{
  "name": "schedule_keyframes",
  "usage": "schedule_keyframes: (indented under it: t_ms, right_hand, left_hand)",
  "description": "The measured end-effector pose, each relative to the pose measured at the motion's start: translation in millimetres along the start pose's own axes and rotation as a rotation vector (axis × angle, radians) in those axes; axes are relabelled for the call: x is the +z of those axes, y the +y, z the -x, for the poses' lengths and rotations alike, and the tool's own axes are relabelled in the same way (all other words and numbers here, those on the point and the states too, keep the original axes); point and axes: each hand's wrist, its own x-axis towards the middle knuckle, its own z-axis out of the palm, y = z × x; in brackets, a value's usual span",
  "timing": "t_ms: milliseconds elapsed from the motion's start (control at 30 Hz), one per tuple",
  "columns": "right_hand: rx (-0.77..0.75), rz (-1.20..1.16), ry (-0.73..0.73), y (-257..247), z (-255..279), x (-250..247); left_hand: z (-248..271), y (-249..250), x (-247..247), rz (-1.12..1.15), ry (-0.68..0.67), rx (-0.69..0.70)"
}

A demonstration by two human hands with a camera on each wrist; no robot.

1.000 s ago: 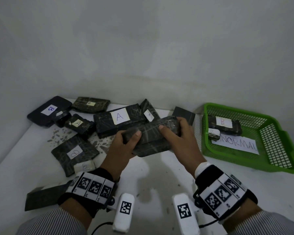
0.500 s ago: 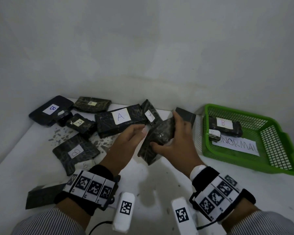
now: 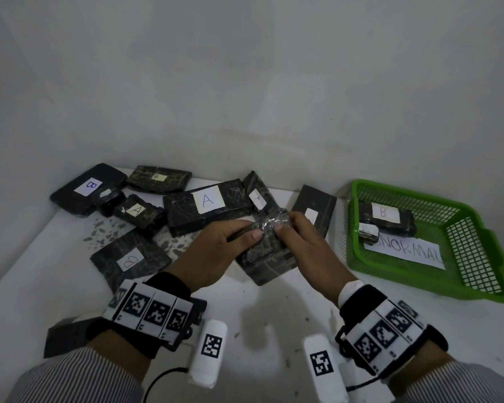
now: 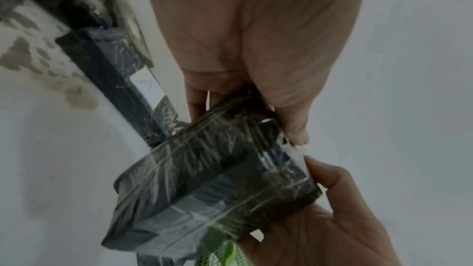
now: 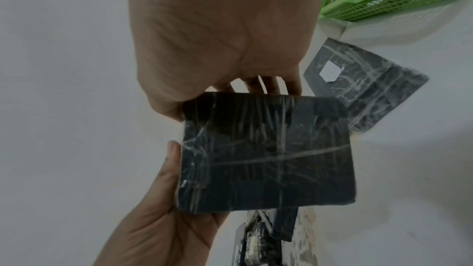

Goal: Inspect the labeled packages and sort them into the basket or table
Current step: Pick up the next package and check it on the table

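Both hands hold one dark, plastic-wrapped package above the white table, in front of me. My left hand grips its left upper edge, thumb on top. My right hand pinches its far upper end. No label shows on the face turned to the head view. From the left wrist, the package sits between my left hand and the right hand. The right wrist view has the package under my right hand. The green basket stands at the right.
The basket holds a package labelled B, a small package and a paper sign. Several packages marked A or B lie at the back left. Another labelled one lies by the basket. A dark package lies near left.
The package lay crosswise in both hands a second ago. It was then tipped up and turned, and now points away from me, with both hands shifted to its far upper end.
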Motion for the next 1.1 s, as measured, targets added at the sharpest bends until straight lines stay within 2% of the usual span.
schedule_keyframes:
  t_ms: [100,233,300,500,567,633,733,800,867,967,1033,1100]
  right_hand:
    - [-0.041,-0.012,0.046,3,3,3]
    - [-0.075,-0.043,0.120,5,4,9]
    - [-0.090,-0.037,0.124,6,3,9]
    - [-0.129,0.019,0.074,6,-1,5]
    - [-0.109,0.029,0.075,1,-1,1]
    - [-0.026,-0.005,0.086,-2,-3,-1]
    - [0.175,-0.140,0.084,0,-8,-2]
    - [0.185,-0.174,0.060,-5,-5,-2]
    - [0.137,-0.190,0.017,-5,-2,-5]
    - [0.112,-0.243,-0.074,-4,1,-10]
    - [0.114,-0.234,-0.145,-5,2,-12]
    - [0.138,-0.250,-0.138,-8,2,-12]
  left_hand:
    - [-1,2,0,0.009,0.005,0.032]
    - [0,1,4,0.141,0.143,0.023]
    - [-1,-3,5,0.153,0.168,0.008]
    - [-1,-4,6,0.087,0.100,0.073]
    - [-1,-4,8,0.151,0.111,0.046]
    - [0,-6,9,0.262,0.096,0.023]
    - [1,-11,7,0.188,0.047,0.048]
    - [1,-12,6,0.108,0.074,0.068]
    - [-2,-12,5,0.066,0.186,0.071]
    - [-7,-11,1,0.141,0.331,-0.108]
    - [-8,-9,0,0.177,0.310,-0.293]
    - [-7,-5,2,0.190,0.239,-0.403]
